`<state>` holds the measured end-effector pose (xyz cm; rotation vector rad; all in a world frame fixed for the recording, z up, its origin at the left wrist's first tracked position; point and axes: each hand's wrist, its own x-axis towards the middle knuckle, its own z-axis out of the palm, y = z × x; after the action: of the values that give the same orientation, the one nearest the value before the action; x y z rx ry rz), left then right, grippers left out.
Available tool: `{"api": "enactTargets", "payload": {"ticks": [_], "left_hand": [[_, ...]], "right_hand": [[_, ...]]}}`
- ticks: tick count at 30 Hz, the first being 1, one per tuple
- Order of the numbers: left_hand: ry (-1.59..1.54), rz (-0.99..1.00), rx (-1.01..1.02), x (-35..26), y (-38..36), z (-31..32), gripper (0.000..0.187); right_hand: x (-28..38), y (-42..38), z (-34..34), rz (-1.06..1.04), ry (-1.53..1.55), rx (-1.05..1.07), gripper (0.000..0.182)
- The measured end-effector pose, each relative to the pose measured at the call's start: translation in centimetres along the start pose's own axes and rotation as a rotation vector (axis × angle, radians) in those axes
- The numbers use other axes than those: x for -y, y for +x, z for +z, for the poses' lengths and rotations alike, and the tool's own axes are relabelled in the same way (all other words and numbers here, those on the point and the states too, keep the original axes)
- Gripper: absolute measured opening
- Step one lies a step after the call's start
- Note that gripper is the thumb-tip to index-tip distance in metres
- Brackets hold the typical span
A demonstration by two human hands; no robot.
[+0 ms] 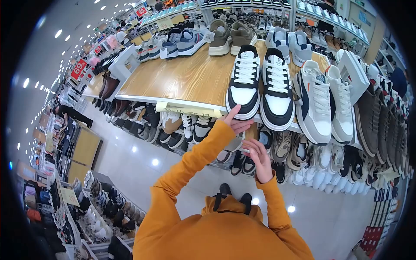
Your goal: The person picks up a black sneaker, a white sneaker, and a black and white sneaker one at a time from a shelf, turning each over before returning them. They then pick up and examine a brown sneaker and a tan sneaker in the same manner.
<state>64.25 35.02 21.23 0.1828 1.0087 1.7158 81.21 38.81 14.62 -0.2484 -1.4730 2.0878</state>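
Note:
A pair of black-and-white sneakers stands at the front edge of the wooden display shelf, toes toward me. My left hand is at the toe of the left sneaker, its fingers stretched out and the index finger overlapping the black toe. Lower and to the right, my right hand is raised in front of the shelf with its fingers extended and slightly apart. The right sneaker of the pair stands above it, with white laces. A greyish shoe on the lower rack shows between my hands.
White-and-navy sneakers stand to the right, beside brown shoes. Olive sneakers and blue-grey sneakers line the back. A pale label strip hangs on the shelf edge. Another person bends over far left.

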Motion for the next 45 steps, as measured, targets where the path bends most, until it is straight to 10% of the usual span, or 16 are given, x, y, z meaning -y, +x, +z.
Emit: {"api": "enactTargets", "payload": {"ticks": [9,14,20,23,34,45], "left_hand": [[0.218,-0.094,0.072,3.2,-9.7,0.2,0.063],[0.086,0.083,-0.156,4.5,-7.9,-2.3,0.04],[0.332,0.15,-0.069,3.8,-9.3,-4.0,0.059],[0.652,-0.006,0.022,6.0,-10.7,-9.2,0.064],[0.321,-0.334,-0.046,21.7,-12.9,-19.5,0.075],[0.02,0.15,-0.438,21.8,-2.2,-20.5,0.059]], "right_hand": [[-0.5,0.8,-1.5,0.243,0.423,0.111,0.063],[-0.4,2.6,-0.8,0.126,0.274,0.045,0.051],[0.0,2.0,-1.0,0.127,0.131,0.172,0.059],[-1.1,-0.9,-2.0,0.295,0.052,0.261,0.07],[-14.6,-12.0,-4.2,0.568,0.131,0.062,0.068],[-19.4,5.1,-4.7,0.44,0.151,-0.011,0.06]]}}
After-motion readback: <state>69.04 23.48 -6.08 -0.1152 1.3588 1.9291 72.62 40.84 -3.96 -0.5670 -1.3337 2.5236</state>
